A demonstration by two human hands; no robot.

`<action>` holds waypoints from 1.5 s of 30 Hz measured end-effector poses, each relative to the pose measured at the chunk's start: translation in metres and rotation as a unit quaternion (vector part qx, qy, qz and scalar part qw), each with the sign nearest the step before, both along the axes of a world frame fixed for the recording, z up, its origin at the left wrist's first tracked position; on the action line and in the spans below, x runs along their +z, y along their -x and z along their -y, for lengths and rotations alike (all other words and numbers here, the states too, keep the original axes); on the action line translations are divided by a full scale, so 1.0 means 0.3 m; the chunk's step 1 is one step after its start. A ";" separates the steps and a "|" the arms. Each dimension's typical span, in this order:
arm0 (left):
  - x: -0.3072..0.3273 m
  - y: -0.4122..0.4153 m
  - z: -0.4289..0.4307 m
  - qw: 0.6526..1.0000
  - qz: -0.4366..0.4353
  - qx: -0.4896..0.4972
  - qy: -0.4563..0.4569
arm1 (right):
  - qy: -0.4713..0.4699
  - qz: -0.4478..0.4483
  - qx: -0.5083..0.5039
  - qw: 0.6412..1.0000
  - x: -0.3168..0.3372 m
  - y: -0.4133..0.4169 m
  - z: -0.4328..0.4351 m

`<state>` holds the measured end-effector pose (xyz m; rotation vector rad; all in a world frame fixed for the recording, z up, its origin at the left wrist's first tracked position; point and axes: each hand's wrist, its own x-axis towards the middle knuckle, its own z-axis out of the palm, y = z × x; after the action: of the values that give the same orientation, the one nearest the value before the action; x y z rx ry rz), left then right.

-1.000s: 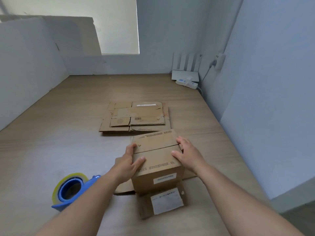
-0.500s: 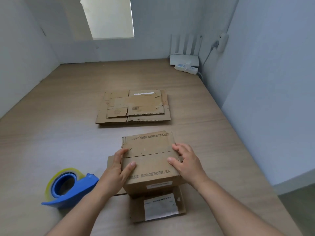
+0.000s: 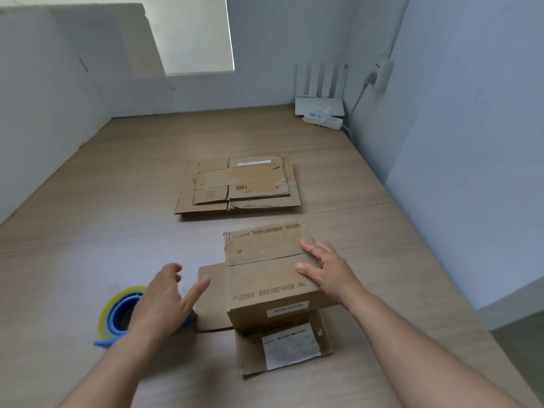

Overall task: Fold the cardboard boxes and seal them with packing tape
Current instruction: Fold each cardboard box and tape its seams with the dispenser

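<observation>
Your left hand (image 3: 164, 301) leaves the box (image 3: 270, 278), fingers spread, nearing the tape dispenser (image 3: 119, 315); right hand (image 3: 326, 269), flat, pins its top: sealing next, likely.

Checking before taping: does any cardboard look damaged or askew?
The flattened stack has torn, ragged flap edges. The folded box under the right hand is frayed at its far-left corner, with flaps splayed flat beneath it.

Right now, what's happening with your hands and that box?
Right hand presses box flaps shut. Left hand open, over tape dispenser. Seam not yet taped. Nothing in the way.
</observation>
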<state>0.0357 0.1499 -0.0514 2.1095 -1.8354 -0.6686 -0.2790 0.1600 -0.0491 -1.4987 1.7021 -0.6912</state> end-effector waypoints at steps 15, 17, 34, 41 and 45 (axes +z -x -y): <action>-0.102 -0.183 -0.044 0.964 0.243 -0.009 -0.107 | -0.005 0.005 -0.016 1.000 0.005 0.000 0.000; -0.088 -0.204 -0.017 0.968 0.217 -0.022 -0.121 | -0.004 0.005 -0.020 1.000 0.003 0.001 0.000; 0.206 -0.316 0.064 0.983 0.180 0.025 -0.020 | -0.001 -0.048 0.011 0.999 0.000 -0.010 0.015; 0.313 -0.011 0.020 0.993 -0.093 -0.069 -0.031 | 0.001 -0.058 0.023 0.998 0.009 0.000 0.023; 0.326 0.145 0.036 0.975 -0.103 -0.186 -0.061 | -0.007 -0.066 0.021 0.998 0.006 0.005 0.020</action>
<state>-0.0078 0.1390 0.0465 1.6941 -2.1330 -1.0685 -0.2805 0.1539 -0.0472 -1.5970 1.7640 -0.5687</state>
